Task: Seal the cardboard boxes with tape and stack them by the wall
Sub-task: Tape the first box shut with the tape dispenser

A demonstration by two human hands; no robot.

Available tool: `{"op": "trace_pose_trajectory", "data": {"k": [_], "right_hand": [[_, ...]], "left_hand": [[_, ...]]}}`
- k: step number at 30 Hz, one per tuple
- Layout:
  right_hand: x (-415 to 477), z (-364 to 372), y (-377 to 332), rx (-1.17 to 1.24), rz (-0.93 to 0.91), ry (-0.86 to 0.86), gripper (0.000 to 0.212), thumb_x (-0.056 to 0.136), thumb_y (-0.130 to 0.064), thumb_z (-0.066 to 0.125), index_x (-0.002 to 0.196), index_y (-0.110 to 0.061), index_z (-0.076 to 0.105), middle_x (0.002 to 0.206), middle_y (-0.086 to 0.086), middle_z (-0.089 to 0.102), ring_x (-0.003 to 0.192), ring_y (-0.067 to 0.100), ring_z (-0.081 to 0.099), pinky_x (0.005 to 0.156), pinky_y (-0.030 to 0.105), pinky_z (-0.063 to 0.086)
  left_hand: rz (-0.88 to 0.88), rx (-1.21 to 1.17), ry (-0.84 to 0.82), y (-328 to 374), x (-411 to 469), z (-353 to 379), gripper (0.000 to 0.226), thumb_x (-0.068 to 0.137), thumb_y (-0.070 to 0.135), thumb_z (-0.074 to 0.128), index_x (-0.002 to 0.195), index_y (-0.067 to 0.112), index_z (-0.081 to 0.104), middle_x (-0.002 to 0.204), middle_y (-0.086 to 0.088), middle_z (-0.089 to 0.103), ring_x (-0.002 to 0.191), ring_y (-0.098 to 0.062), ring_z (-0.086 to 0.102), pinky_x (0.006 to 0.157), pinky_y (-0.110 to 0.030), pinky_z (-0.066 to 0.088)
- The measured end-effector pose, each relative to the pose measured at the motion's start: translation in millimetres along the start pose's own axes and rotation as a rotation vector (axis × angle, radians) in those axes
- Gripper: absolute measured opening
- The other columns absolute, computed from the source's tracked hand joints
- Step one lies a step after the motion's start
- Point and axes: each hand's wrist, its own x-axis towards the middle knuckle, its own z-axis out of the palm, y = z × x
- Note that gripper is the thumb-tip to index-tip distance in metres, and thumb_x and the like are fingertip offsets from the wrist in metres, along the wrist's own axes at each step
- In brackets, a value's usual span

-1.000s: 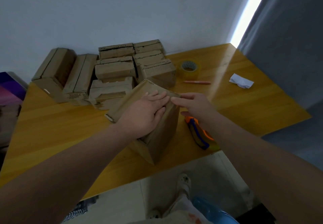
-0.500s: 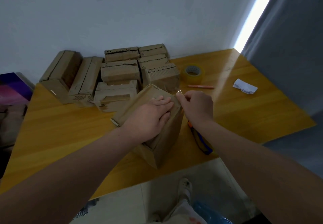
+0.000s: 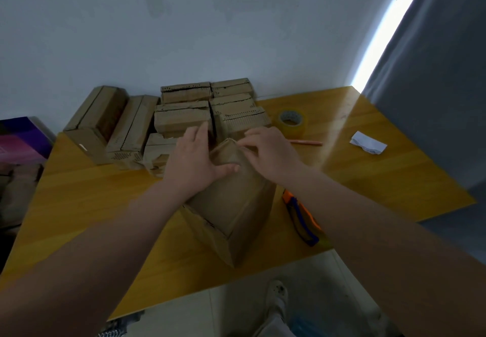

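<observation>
L grip (image 3: 194, 163) has slid off box (image 3: 231, 210) top to its 10 o'clock side. Fingers straight & flat, thumb across top, holding nothing. R grip (image 3: 268, 149) moved from 3 o'clock onto far top edge, fingers curled, pinching there; tape under them, can't tell. Prob. pressing down seal end, so stacking is next. Box sits mid-surface (image 3: 105, 205), at 6 o'clock of stack (image 3: 210, 110) by wall.

I count one box (image 3: 231, 205) right before me and about eight more boxes (image 3: 181, 120) piled at 12 o'clock, though the pile hides some edges. One tape roll (image 3: 292, 123), one pen (image 3: 305, 142) and one paper scrap (image 3: 368, 145) lie toward 2 o'clock, and one cutter (image 3: 302, 218) at 4.
</observation>
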Motion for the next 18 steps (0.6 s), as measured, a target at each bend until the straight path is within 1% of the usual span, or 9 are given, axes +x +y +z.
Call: {"op": "trace_pose_trajectory", "data": {"k": [1, 3, 4, 5, 8, 10, 13, 15, 18], "right_hand": [[1.3, 0.5, -0.3, 0.013, 0.009, 0.009, 0.031, 0.097, -0.016, 0.053, 0.125, -0.022, 0.064, 0.128, 0.000, 0.061, 0.121, 0.021, 0.050, 0.098, 0.033, 0.040], [2.8, 0.9, -0.8, 0.046, 0.043, 0.016, 0.035, 0.096, -0.011, 0.051, 0.128, -0.020, 0.062, 0.127, 0.002, 0.063, 0.118, 0.020, 0.054, 0.099, 0.034, 0.044], [3.0, 0.9, -0.8, 0.064, 0.059, 0.016, 0.036, 0.096, -0.010, 0.050, 0.129, -0.019, 0.061, 0.127, 0.002, 0.063, 0.119, 0.020, 0.055, 0.100, 0.035, 0.044], [3.0, 1.2, -1.1, 0.077, 0.070, 0.016, 0.036, 0.096, -0.009, 0.050, 0.129, -0.018, 0.061, 0.128, 0.003, 0.063, 0.119, 0.019, 0.055, 0.101, 0.035, 0.044], [4.0, 1.7, 0.1, 0.116, 0.094, 0.025, 0.037, 0.094, -0.008, 0.053, 0.129, -0.017, 0.062, 0.128, 0.002, 0.063, 0.120, 0.018, 0.056, 0.104, 0.032, 0.042], [4.0, 2.6, 0.6, 0.138, 0.106, 0.038, 0.036, 0.094, -0.008, 0.055, 0.128, -0.017, 0.062, 0.127, 0.002, 0.064, 0.118, 0.017, 0.058, 0.104, 0.031, 0.043], [4.1, 4.1, 1.6, 0.148, 0.110, 0.047, 0.035, 0.094, -0.009, 0.055, 0.127, -0.018, 0.063, 0.125, 0.000, 0.065, 0.117, 0.016, 0.058, 0.104, 0.031, 0.044], [4.9, 5.5, 2.6, 0.155, 0.118, 0.046, 0.035, 0.094, -0.009, 0.056, 0.126, -0.018, 0.064, 0.125, 0.000, 0.066, 0.117, 0.015, 0.059, 0.104, 0.031, 0.044], [5.0, 4.8, 3.2, 0.161, 0.129, 0.052, 0.033, 0.093, -0.010, 0.056, 0.124, -0.018, 0.065, 0.123, 0.000, 0.067, 0.116, 0.015, 0.059, 0.103, 0.031, 0.044]], "left_hand": [[-0.021, -0.097, -0.113, -0.1, 3.1, -2.5, 0.105, 0.073, 0.064, 0.067, 0.150, 0.011, 0.020, 0.150, -0.010, 0.030, 0.135, -0.027, 0.032, 0.108, -0.038, 0.030], [-0.023, -0.289, -0.289, -0.4, 6.8, -4.0, 0.089, 0.080, 0.053, 0.067, 0.150, 0.016, 0.025, 0.147, -0.008, 0.038, 0.130, -0.024, 0.040, 0.099, -0.030, 0.034], [0.007, -0.321, -0.328, -0.9, 7.7, -3.9, 0.084, 0.083, 0.049, 0.065, 0.150, 0.019, 0.026, 0.147, -0.007, 0.040, 0.129, -0.022, 0.041, 0.096, -0.026, 0.034], [0.043, -0.317, -0.347, -2.0, 8.6, -3.5, 0.082, 0.085, 0.048, 0.063, 0.151, 0.020, 0.023, 0.148, -0.005, 0.038, 0.130, -0.021, 0.040, 0.096, -0.024, 0.032], [0.147, -0.226, -0.351, -7.3, 9.6, 1.0, 0.084, 0.086, 0.058, 0.050, 0.154, 0.023, 0.014, 0.157, -0.001, 0.025, 0.140, -0.020, 0.029, 0.111, -0.030, 0.025], [0.180, -0.141, -0.351, -10.0, 8.8, 4.9, 0.082, 0.086, 0.066, 0.039, 0.153, 0.029, 0.011, 0.160, 0.003, 0.012, 0.145, -0.019, 0.020, 0.117, -0.036, 0.019], [0.192, -0.034, -0.331, -9.8, 8.0, 9.0, 0.072, 0.092, 0.062, 0.033, 0.153, 0.035, 0.006, 0.161, 0.007, -0.004, 0.147, -0.019, 0.012, 0.118, -0.039, 0.016], [0.207, 0.005, -0.326, -9.2, 7.9, 9.5, 0.073, 0.090, 0.065, 0.029, 0.152, 0.035, 0.006, 0.161, 0.006, -0.008, 0.148, -0.022, 0.006, 0.119, -0.043, 0.013], [0.221, 0.052, -0.335, -8.1, 7.3, 6.2, 0.074, 0.088, 0.065, 0.025, 0.152, 0.033, 0.006, 0.160, 0.007, -0.012, 0.147, -0.024, -0.009, 0.119, -0.048, 0.010]]}}
